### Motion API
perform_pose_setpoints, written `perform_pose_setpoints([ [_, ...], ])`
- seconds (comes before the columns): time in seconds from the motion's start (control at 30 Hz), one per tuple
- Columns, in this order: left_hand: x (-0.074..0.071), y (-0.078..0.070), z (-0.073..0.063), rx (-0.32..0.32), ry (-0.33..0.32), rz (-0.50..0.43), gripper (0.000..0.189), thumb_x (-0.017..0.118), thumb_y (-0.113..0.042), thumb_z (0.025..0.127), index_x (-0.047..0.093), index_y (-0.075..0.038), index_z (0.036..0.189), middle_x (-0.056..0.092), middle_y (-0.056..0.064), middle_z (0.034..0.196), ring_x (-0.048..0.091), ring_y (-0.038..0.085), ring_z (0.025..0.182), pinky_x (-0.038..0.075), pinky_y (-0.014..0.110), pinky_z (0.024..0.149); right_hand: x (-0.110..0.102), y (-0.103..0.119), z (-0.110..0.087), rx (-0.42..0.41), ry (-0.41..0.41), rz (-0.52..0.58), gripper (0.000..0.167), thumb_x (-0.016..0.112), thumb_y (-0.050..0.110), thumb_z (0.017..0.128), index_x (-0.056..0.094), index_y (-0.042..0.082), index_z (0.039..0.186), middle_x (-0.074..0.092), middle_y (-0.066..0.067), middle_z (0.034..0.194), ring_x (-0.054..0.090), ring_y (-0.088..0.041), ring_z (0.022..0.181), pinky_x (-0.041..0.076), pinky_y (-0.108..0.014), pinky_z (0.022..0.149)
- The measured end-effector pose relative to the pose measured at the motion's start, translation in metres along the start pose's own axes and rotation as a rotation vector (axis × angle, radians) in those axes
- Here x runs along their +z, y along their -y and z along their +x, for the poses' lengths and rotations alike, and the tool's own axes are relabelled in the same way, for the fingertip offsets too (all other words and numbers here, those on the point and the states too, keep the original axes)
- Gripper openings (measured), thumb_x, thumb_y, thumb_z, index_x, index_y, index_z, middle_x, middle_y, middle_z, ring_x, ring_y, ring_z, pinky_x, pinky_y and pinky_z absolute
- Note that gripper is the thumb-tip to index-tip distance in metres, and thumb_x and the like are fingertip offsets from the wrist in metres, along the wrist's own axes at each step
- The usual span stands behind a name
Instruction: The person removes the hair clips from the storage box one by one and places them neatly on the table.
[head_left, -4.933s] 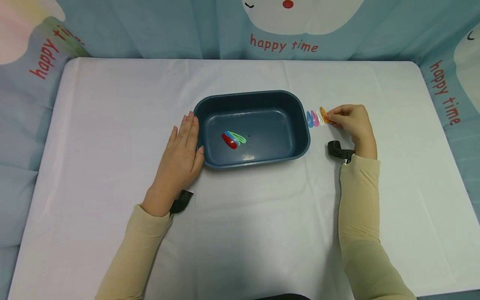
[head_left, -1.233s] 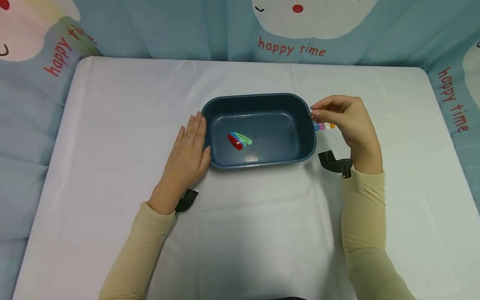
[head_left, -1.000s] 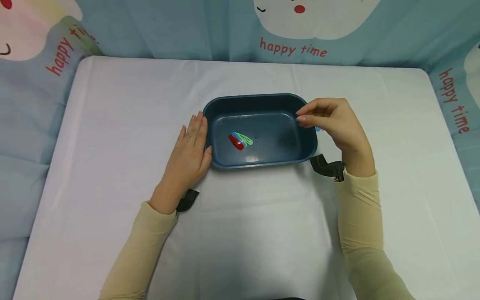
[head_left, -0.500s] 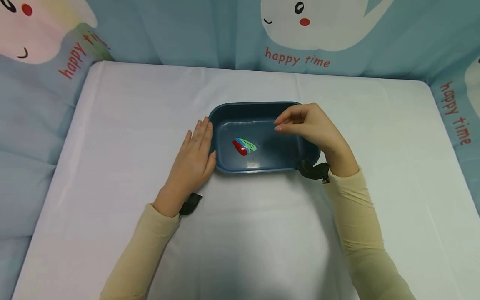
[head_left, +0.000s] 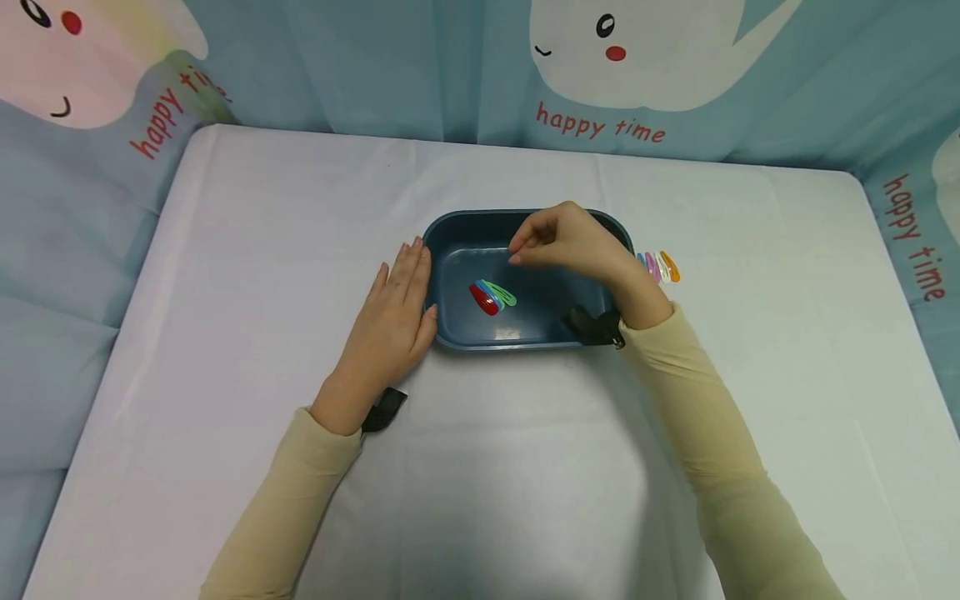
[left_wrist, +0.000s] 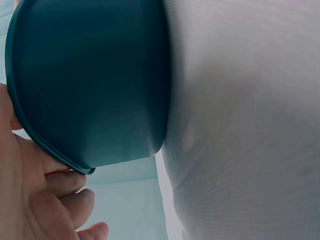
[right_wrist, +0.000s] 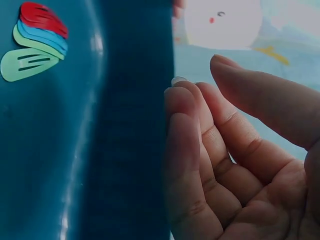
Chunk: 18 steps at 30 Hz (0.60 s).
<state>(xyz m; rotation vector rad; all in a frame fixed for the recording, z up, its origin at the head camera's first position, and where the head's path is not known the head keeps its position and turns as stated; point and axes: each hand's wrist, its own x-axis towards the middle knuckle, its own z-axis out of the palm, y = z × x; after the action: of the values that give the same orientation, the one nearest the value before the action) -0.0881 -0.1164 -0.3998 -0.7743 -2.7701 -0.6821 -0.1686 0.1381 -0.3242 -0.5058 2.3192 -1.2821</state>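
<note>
A dark blue rectangular tub [head_left: 525, 346] stands on the white-covered table. My left hand [head_left: 390, 321] lies along its left end, fingers straight against the rim and thumb at the near corner. Over the tub's inside hovers my right hand [head_left: 566, 242], its thumb and fingertips bent toward each other with a gap and nothing between them. Below and left of these fingertips, a small fanned pile of snap hair clips [head_left: 492, 297], red, blue and green, lies on the tub floor. The right wrist view shows the red clip [right_wrist: 44, 19] at one end and a green clip [right_wrist: 30, 64] at the other.
Just outside the tub's right end, a row of hair clips [head_left: 660, 267] in blue, pink, white and orange lies on the table, partly behind my right wrist. A light blue printed curtain [head_left: 375, 75] hangs behind the table's far edge.
My right hand has let go of the orange clip at the row's right end and travelled left over the tub. My left hand stays at the tub's end; the head view has shifted slightly.
</note>
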Motion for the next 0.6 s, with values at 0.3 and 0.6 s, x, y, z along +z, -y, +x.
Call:
perform_pose_setpoints([
  [0.3, 0.002, 0.0, 0.0, -0.005, 0.01, 0.001, 0.062, 0.037, -0.023, 0.095, 0.022, 0.008, 0.146, 0.017, 0.019, 0.154, 0.015, 0.03, 0.142, 0.015, 0.051, 0.111, 0.008, -0.01, 0.02, 0.078, 0.08, -0.02, 0.008, 0.061, 0.001, 0.087, 0.067, -0.004, 0.09, 0.069, -0.018, 0.087, 0.062, -0.028, 0.081, 0.049, -0.03, 0.069],
  [0.6, 0.0, -0.001, 0.001, -0.018, 0.022, -0.006, 0.063, 0.039, -0.023, 0.094, 0.021, 0.008, 0.146, 0.016, 0.019, 0.155, 0.015, 0.031, 0.142, 0.013, 0.049, 0.112, 0.014, -0.022, 0.03, 0.147, 0.143, -0.069, 0.007, 0.062, 0.002, 0.086, 0.067, -0.002, 0.089, 0.07, -0.01, 0.083, 0.063, -0.02, 0.075, 0.05, -0.029, 0.069],
])
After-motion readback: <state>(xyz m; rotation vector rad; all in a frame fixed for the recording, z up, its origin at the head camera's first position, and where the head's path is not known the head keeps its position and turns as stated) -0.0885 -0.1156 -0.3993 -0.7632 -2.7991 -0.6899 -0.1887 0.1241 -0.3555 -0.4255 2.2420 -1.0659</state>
